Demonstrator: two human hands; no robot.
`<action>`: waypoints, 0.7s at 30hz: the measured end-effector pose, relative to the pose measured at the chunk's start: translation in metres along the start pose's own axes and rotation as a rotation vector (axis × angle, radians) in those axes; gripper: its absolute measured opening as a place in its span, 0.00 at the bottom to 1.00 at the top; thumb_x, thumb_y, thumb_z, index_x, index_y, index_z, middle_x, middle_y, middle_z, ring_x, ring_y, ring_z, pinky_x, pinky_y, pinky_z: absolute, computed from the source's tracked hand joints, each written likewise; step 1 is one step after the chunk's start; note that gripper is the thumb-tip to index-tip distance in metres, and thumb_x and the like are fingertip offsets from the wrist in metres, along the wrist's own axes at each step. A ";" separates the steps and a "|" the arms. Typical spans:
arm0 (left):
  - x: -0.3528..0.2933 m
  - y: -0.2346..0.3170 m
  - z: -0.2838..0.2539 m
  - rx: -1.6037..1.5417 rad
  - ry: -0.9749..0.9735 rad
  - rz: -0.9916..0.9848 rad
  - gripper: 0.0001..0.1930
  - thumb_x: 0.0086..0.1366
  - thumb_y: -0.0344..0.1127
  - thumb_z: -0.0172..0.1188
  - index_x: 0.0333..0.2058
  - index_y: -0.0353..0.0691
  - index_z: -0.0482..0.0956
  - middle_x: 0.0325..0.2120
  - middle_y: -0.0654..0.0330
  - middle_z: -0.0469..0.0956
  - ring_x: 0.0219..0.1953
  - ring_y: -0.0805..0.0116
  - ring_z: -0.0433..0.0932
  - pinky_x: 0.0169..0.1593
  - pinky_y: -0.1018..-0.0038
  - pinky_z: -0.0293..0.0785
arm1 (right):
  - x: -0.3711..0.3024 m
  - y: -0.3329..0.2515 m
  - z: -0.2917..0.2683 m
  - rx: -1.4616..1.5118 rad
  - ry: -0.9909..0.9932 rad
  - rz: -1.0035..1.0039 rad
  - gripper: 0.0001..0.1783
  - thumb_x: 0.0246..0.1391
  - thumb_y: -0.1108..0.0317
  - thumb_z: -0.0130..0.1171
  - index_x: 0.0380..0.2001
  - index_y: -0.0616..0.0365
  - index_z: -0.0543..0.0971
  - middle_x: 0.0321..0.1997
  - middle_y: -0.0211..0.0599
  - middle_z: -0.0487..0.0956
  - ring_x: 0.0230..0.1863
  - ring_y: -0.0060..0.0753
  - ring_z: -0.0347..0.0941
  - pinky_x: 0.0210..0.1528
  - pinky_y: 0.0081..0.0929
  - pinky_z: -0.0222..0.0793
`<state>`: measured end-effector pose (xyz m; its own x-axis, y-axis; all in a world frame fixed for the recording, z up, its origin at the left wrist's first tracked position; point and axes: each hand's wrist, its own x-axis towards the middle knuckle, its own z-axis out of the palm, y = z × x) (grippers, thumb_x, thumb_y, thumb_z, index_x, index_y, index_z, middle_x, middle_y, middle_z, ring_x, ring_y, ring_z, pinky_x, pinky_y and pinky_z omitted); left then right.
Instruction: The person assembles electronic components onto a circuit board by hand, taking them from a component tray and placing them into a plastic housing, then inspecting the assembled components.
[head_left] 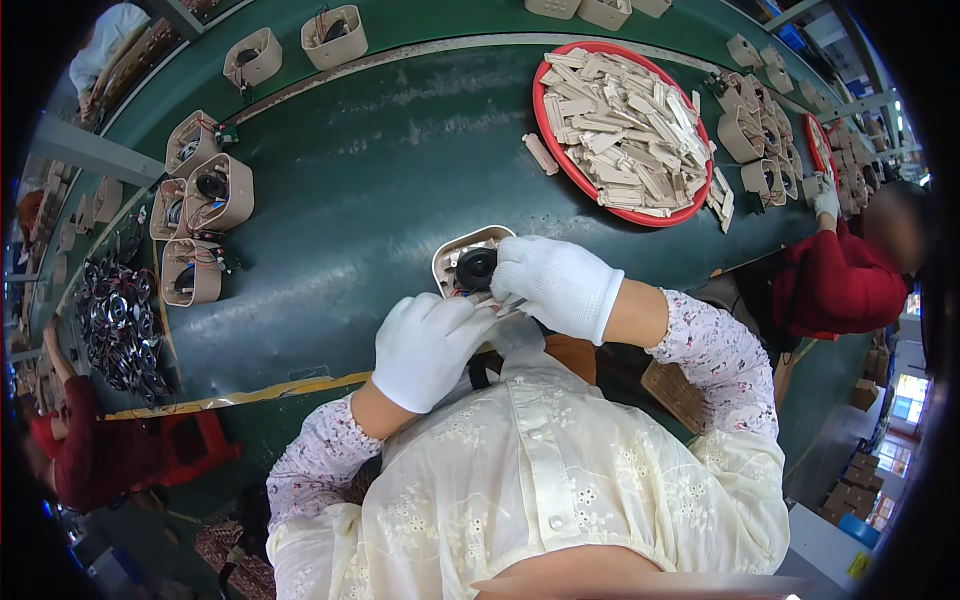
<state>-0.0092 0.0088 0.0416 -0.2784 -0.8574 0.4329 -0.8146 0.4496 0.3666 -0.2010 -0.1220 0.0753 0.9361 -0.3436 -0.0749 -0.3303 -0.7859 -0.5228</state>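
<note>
A beige plastic housing point(441, 262) lies on the green bench right in front of me, its open side up. Inside it sits a black round speaker point(476, 268), with thin coloured wires by its near side. My left hand point(428, 346), in a white glove, is closed at the housing's near edge, fingertips pinched together. From the right my right hand point(562, 284), gloved too, covers the housing's right side with its fingers bent inward. The fingertips of both hands meet at the near rim. What they pinch there is too small and too covered to name.
A red round tray point(545, 120) heaped with beige plastic strips point(625, 130) stands at the far right. Several housings with speakers point(215, 190) and a pile of black speakers point(120, 320) are at the left. Co-workers in red sit at both sides; more housings point(742, 135) stand near the right one.
</note>
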 end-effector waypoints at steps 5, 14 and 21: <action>0.006 -0.007 -0.007 -0.036 -0.051 0.022 0.12 0.56 0.33 0.65 0.40 0.50 0.86 0.32 0.66 0.78 0.33 0.62 0.77 0.37 0.66 0.73 | -0.005 0.017 0.002 0.170 0.092 -0.099 0.06 0.54 0.69 0.64 0.36 0.54 0.83 0.40 0.42 0.77 0.45 0.49 0.77 0.48 0.41 0.74; 0.013 -0.013 -0.017 -0.187 -0.228 0.003 0.09 0.57 0.39 0.69 0.37 0.48 0.84 0.34 0.62 0.78 0.33 0.59 0.82 0.35 0.66 0.79 | -0.029 -0.021 0.013 0.029 0.459 -0.264 0.11 0.50 0.67 0.66 0.39 0.49 0.83 0.39 0.32 0.80 0.43 0.39 0.78 0.39 0.34 0.77; 0.002 -0.024 -0.012 -0.146 -0.224 0.045 0.12 0.63 0.38 0.66 0.46 0.57 0.83 0.32 0.65 0.75 0.31 0.61 0.79 0.34 0.65 0.76 | -0.030 -0.028 -0.029 0.089 0.513 -0.201 0.15 0.49 0.61 0.70 0.41 0.48 0.84 0.42 0.31 0.80 0.43 0.38 0.79 0.38 0.33 0.76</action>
<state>0.0159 -0.0010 0.0439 -0.4313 -0.8626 0.2643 -0.7213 0.5056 0.4733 -0.2236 -0.1043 0.1168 0.7934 -0.4153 0.4450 -0.1195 -0.8231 -0.5552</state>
